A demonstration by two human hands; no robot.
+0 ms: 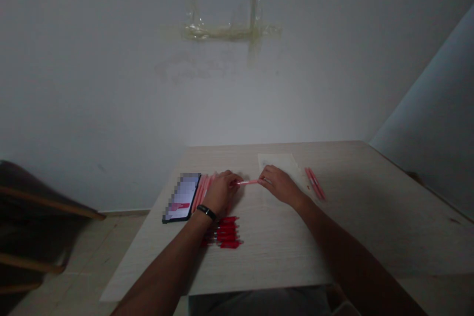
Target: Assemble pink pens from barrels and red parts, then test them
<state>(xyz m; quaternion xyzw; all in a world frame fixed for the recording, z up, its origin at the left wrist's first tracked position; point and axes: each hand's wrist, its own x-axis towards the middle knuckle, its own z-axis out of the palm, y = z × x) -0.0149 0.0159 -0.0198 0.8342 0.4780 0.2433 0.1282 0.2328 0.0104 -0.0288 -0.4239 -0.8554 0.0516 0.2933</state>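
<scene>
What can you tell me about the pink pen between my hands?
The pink pen looks slim, straight and plastic, with a paler patch near the left hand. It points crosswise over the table, held by the left hand at one end and the right hand at the other. Fingers hide both ends.

Okay, pen count: one pink pen (249, 182) dead center, plus two loose pink pens (313, 183) right of center. Left of center there's a bunch of pink pens (200, 192), three at the very least, can't give an exact number since some are hidden. Red pens (229, 245) lower center: I get at least four, also partly covered. Otherwise it's one phone (186, 196) left of center, one pale sheet (279, 161) near the middle and one black wristband (206, 212).
</scene>
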